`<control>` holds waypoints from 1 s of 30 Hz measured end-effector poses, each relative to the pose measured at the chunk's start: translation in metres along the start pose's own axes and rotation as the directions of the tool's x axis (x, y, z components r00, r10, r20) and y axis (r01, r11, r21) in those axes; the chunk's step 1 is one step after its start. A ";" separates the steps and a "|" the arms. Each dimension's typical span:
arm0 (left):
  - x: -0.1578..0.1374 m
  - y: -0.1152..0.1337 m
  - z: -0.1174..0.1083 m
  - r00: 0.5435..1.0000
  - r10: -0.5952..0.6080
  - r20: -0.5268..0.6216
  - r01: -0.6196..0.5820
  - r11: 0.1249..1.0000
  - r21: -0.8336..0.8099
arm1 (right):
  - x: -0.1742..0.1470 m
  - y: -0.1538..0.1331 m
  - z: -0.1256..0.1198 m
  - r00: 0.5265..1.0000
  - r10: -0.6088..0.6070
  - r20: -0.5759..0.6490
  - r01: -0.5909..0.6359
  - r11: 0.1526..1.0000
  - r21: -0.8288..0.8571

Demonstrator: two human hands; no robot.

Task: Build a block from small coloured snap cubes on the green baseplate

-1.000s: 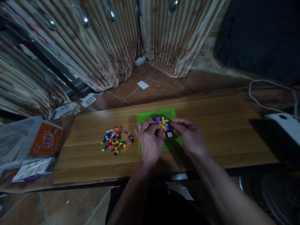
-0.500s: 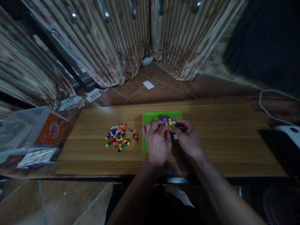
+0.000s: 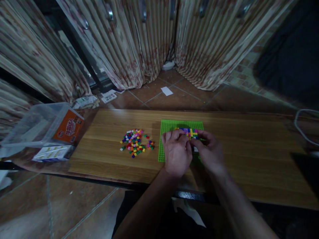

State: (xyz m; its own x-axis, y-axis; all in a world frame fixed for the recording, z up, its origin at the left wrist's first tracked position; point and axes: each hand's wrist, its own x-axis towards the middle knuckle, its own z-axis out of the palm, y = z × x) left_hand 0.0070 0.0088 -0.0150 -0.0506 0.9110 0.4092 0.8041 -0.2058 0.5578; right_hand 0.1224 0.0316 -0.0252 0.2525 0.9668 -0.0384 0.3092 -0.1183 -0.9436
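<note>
Head view: our curled left hand (image 3: 177, 151) and right hand (image 3: 211, 149) touch multicoloured plastic bricks (image 3: 191, 132) on a green studded baseplate (image 3: 161, 147); grip, we cannot tell.

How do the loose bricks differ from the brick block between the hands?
The loose bricks lie scattered, whereas the brick block is packed in close rows. The loose bricks are uncovered on the table; the brick block, over the green board, is partly hidden by the left hand and right hand. Both are many-coloured.

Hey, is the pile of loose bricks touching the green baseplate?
Apart. The head view shows a strip of wooden tabletop between the loose bricks and the green baseplate.
</note>
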 end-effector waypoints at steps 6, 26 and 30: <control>0.000 0.000 0.000 1.000 -0.002 0.021 0.003 1.000 -0.014 | -0.001 -0.001 0.000 1.000 -0.008 -0.014 0.007 0.999 -0.032; -0.001 0.000 0.000 0.999 -0.014 0.035 0.015 1.000 -0.021 | 0.001 -0.001 -0.002 0.999 -0.041 0.010 0.042 0.992 -0.116; -0.003 0.000 -0.001 0.999 0.005 0.052 -0.004 1.000 -0.006 | 0.003 -0.001 -0.005 1.000 0.010 0.015 -0.009 0.993 -0.116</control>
State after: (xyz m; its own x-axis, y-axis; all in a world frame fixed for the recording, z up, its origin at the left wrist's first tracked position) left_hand 0.0063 0.0063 -0.0157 -0.0161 0.9274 0.3737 0.8008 -0.2119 0.5601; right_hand 0.1273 0.0339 -0.0227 0.2423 0.9687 -0.0530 0.4111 -0.1520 -0.8988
